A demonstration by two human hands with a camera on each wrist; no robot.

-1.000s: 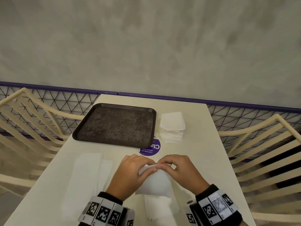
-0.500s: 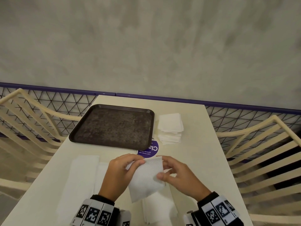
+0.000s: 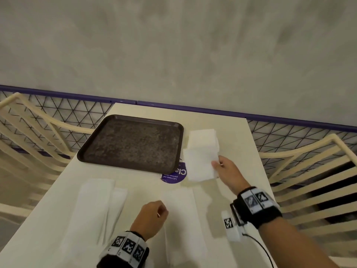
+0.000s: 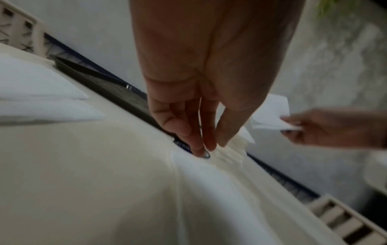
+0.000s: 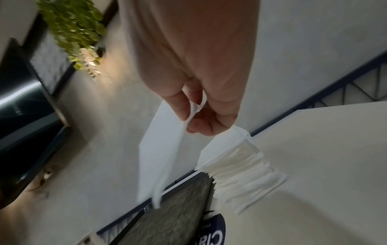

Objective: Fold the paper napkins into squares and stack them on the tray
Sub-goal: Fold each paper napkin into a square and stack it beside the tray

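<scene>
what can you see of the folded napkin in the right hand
The folded napkin is white, soft, lightly textured paper, roughly square with layered edges. The right hand pinches its right edge between thumb and fingers, holding it in the air just in front of the napkin stack, right of the tray. Nothing else touches it.

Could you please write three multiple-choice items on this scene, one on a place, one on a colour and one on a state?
1. Where is the stack of folded napkins?
A. on the tray
B. on the table right of the tray
C. on a chair

2. What colour is the tray?
A. dark brown
B. white
C. purple

3. What is the right hand doing?
A. resting flat
B. pinching a folded napkin
C. gripping the tray

Answers: 1 B, the stack sits on the table beside the tray; 2 A, its surface is dark brown; 3 B, fingers and thumb clamp the napkin's edge.
</scene>
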